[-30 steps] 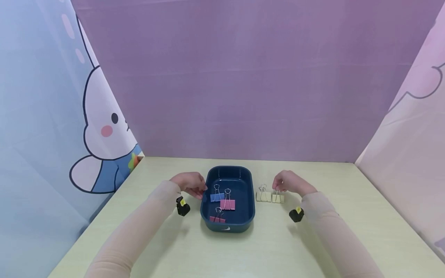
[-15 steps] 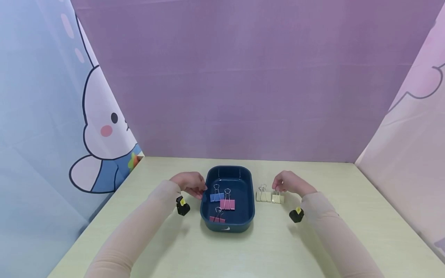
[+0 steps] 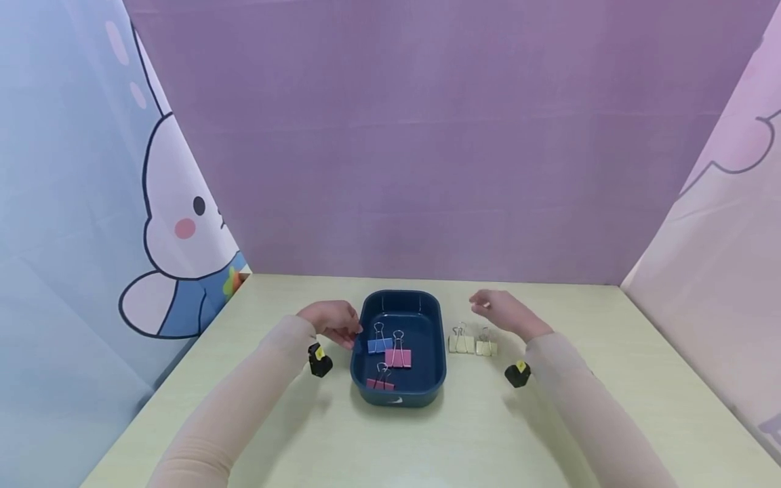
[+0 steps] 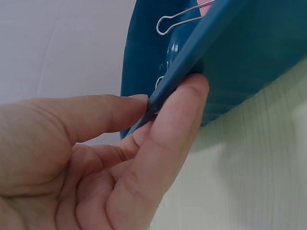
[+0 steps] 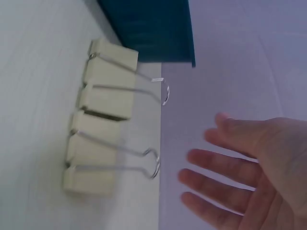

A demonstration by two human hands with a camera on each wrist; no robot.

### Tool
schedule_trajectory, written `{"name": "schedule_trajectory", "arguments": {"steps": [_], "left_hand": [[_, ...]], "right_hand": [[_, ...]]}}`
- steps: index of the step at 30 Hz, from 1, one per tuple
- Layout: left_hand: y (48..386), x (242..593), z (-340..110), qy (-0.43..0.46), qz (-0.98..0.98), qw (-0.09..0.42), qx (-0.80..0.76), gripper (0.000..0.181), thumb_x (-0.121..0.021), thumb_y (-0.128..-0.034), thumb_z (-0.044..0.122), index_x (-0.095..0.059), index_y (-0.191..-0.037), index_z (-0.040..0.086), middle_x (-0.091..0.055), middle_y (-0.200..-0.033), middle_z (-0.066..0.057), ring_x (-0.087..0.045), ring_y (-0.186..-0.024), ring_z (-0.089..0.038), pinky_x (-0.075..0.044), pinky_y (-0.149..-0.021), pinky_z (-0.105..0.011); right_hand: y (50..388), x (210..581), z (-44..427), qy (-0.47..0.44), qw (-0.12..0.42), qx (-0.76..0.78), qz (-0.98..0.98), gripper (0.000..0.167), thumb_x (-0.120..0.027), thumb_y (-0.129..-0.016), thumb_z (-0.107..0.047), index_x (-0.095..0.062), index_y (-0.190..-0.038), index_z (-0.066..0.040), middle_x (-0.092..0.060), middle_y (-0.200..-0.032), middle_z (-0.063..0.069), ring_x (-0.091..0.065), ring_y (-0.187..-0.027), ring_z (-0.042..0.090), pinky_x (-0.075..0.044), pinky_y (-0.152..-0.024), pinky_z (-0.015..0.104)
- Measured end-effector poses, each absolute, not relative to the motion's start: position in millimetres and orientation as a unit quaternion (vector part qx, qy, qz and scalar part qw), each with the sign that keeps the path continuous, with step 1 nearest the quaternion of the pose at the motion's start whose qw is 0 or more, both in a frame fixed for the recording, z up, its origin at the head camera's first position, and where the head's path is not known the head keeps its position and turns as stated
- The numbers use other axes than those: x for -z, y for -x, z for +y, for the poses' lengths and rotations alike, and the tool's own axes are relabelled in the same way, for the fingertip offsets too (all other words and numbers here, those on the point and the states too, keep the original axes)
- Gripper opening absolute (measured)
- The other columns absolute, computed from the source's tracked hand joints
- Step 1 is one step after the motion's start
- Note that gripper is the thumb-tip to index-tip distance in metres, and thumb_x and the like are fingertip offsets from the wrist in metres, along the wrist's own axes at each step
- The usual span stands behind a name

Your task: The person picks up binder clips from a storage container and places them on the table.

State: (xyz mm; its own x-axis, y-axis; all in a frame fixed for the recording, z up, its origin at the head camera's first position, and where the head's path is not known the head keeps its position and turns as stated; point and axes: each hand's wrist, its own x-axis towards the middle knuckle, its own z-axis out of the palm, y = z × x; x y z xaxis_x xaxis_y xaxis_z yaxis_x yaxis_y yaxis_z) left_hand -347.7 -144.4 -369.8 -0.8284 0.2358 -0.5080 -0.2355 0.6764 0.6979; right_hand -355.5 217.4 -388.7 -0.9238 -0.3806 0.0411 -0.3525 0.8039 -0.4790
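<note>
With thumb and fingertips, my left hand pinches the left rim of a dark blue tray; the left wrist view shows the rim between thumb and forefinger. Inside the tray lie a blue binder clip, a pink binder clip and a darker red-pink binder clip. Right of the tray, two pale yellow binder clips, the left one and the right one, stand side by side with their wire handles up. My right hand hovers above them, fingers spread and holding nothing, apart from the handles.
A pale wooden table carries everything. A purple cloth hangs behind its far edge. Printed curtains flank it, blue with a cartoon rabbit on the left and pinkish white on the right.
My right hand has let go of the right yellow binder clip's handle and risen slightly up and to the left. That clip stays beside the other one. My left hand keeps its hold on the tray.
</note>
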Motion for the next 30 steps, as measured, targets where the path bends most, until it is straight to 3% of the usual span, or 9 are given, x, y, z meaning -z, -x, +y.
{"name": "schedule_trajectory", "arguments": {"steps": [3,7,14,21,25,30], "left_hand": [[348.4,369.6,-145.4,0.001,0.869,0.292,-0.399,0.021,-0.056,-0.0963,0.009,-0.06,-0.11,-0.006,-0.063,-0.082,-0.013,-0.065,-0.064,-0.016,-0.061,-0.065,-0.027],[349.1,369.6,-146.0,0.001,0.871,0.292,-0.395,0.02,-0.057,-0.0964,0.009,-0.061,-0.109,-0.006,-0.064,-0.082,-0.013,-0.065,-0.064,-0.016,-0.061,-0.065,-0.027],[350.8,368.8,-143.4,-0.006,0.869,0.298,-0.395,0.02,-0.057,-0.0956,0.009,-0.061,-0.108,-0.006,-0.064,-0.083,-0.013,-0.065,-0.064,-0.015,-0.06,-0.065,-0.027],[351.5,367.4,-141.8,-0.021,0.867,0.302,-0.396,0.019,-0.055,-0.0946,0.004,-0.062,-0.108,-0.007,-0.064,-0.082,-0.013,-0.064,-0.065,-0.016,-0.06,-0.064,-0.026],[349.1,366.5,-143.7,-0.019,0.867,0.3,-0.397,0.021,-0.056,-0.0951,0.005,-0.061,-0.111,-0.008,-0.063,-0.079,-0.011,-0.064,-0.064,-0.015,-0.06,-0.063,-0.024],[347.1,367.0,-147.2,-0.019,0.865,0.3,-0.401,0.021,-0.055,-0.0946,0.004,-0.061,-0.111,-0.009,-0.062,-0.079,-0.011,-0.063,-0.063,-0.014,-0.06,-0.062,-0.024]], "right_hand": [[354.4,375.8,199.1,0.196,0.005,0.248,0.949,0.042,-0.05,-0.101,-0.022,-0.048,-0.138,-0.001,-0.053,-0.137,0.019,-0.053,-0.123,0.038,-0.045,-0.103,0.053],[348.3,357.7,162.6,0.208,-0.012,0.244,0.947,0.043,-0.051,-0.101,-0.026,-0.047,-0.14,-0.007,-0.052,-0.14,0.013,-0.052,-0.127,0.034,-0.045,-0.104,0.051],[325.9,346.5,97.2,0.296,-0.016,0.193,0.935,0.026,-0.058,-0.097,-0.019,-0.065,-0.119,-0.008,-0.069,-0.115,0.008,-0.066,-0.104,0.02,-0.056,-0.09,0.036],[298.4,349.4,58.6,0.375,0.078,0.1,0.918,0.02,-0.065,-0.093,-0.017,-0.071,-0.11,-0.009,-0.072,-0.103,0.001,-0.063,-0.08,0.006,-0.057,-0.082,0.023],[290.6,353.9,46.4,0.369,0.137,0.075,0.916,0.019,-0.065,-0.093,-0.017,-0.072,-0.109,-0.01,-0.071,-0.095,-0.001,-0.06,-0.07,0.005,-0.057,-0.076,0.02],[288.4,359.3,38.8,0.355,0.165,0.049,0.919,0.015,-0.064,-0.094,-0.016,-0.074,-0.104,-0.012,-0.07,-0.084,-0.003,-0.061,-0.066,0.007,-0.057,-0.072,0.019]]}}
